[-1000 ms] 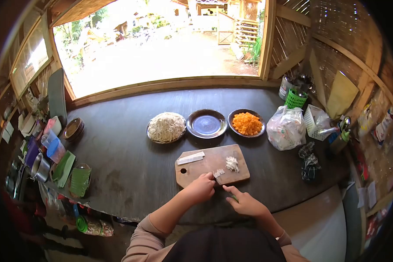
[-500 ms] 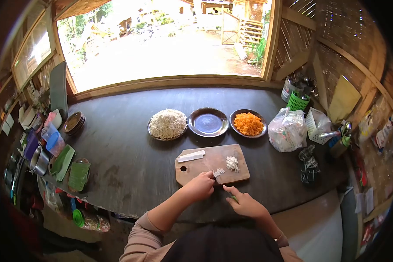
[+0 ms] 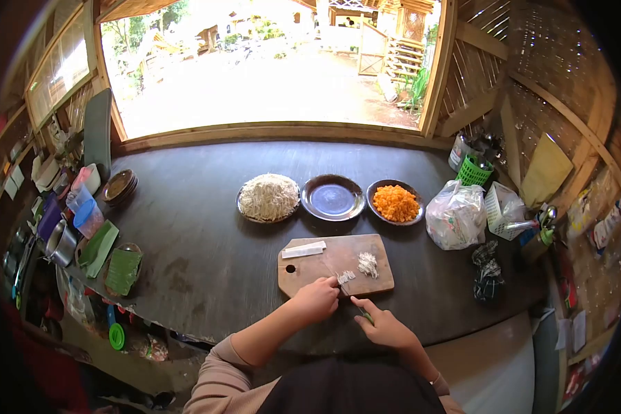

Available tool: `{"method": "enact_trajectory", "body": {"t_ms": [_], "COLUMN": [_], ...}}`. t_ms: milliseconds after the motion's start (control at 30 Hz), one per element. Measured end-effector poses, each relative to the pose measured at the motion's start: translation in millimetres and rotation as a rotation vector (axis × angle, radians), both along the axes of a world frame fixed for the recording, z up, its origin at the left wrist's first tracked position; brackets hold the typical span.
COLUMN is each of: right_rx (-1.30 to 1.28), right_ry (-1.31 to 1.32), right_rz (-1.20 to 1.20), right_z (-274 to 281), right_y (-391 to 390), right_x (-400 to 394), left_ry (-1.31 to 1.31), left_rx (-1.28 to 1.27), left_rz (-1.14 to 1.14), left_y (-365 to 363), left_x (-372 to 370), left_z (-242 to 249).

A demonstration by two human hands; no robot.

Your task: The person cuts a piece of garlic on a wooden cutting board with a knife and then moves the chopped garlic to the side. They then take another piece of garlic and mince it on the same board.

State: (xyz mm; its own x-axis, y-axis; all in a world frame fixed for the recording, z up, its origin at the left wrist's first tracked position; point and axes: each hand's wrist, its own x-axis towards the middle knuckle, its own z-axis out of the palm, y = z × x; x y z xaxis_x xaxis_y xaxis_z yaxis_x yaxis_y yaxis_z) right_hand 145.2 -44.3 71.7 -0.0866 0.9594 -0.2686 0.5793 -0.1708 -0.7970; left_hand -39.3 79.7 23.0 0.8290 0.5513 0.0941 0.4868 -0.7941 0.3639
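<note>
A wooden cutting board (image 3: pixel 338 250) lies in front of me. My left hand (image 3: pixel 317 298) is closed at its near edge, fingers bent over a white food piece mostly hidden beneath them. Fine white shreds (image 3: pixel 346 277) lie just beside the fingertips. My right hand (image 3: pixel 385 327) grips a knife (image 3: pixel 366 314) by its green handle, index finger stretched forward; its blade is against the board near my left fingertips. A small heap of white shreds (image 3: pixel 368 265) sits on the right of the board, and a pale flat strip (image 3: pixel 304 249) at its upper left.
Behind the board stand a plate heaped with white shreds (image 3: pixel 269 197), a bare dark plate (image 3: pixel 333 198) and a plate of chopped orange food (image 3: pixel 395 203). A filled plastic bag (image 3: pixel 456 215) and a white basket (image 3: pixel 500 212) stand right. Stacked plates (image 3: pixel 120 186) and green leaves (image 3: pixel 123 274) lie left.
The view has shifted slightly. My left hand stays bent at the board's edge, and the knife in my right hand has moved slightly beside it.
</note>
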Motion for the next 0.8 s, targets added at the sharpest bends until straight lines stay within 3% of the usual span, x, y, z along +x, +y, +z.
{"method": "enact_trajectory", "body": {"t_ms": [133,200,433,600,800], "right_rx": [-0.026,0.117,0.202,0.049,0.186], "right_ry": [-0.003,-0.011,-0.031,-0.065,-0.060], "right_rz": [-0.016,-0.013,-0.004,0.006,-0.028], "right_z": [-1,-17,-28,2,-30], "right_y": [-2,1,15,0,11], "right_x": [-4,-4,-8,-5,-14], "left_ry": [0.016,0.002,0.036,-0.010,0.011], "left_rx": [-0.041,-0.023,-0.050,-0.004,-0.035], "left_rz": [0.017,-0.008,-0.015,0.008,-0.005], "left_y": [-2,-1,1,1,3], "left_x": [0,-1,-2,-1,0], "left_z": [9,6,12,1,0]}}
